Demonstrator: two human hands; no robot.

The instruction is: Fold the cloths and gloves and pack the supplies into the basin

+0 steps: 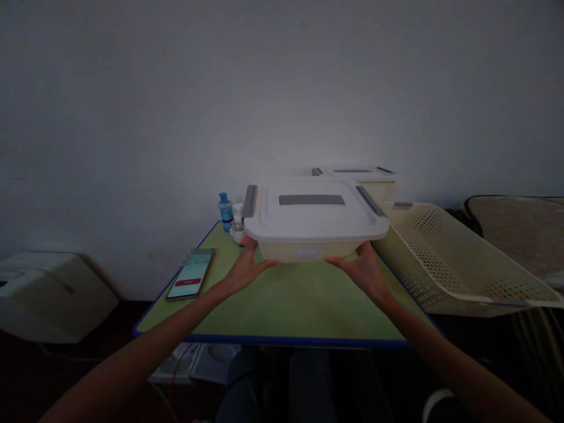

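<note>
A cream storage box (288, 251) with a white lid and grey side clips is held between my two hands, over the far half of the green table (304, 302). My left hand (247, 267) grips its left end, thumb along the front wall and the other fingers hidden behind or beneath. On the opposite end my right hand (362, 269) holds it the same way, its thumb pointing inward. The lid is on, so the contents cannot be seen. Whether the base touches the table I cannot tell.
Behind the held box stands a second lidded box (382, 189). A cream perforated basket (427, 276) is at the right. On the table's left are a phone (192, 275), a blue bottle (225, 212) and a clear pump bottle (237, 217). A white case (53, 296) stands far left.
</note>
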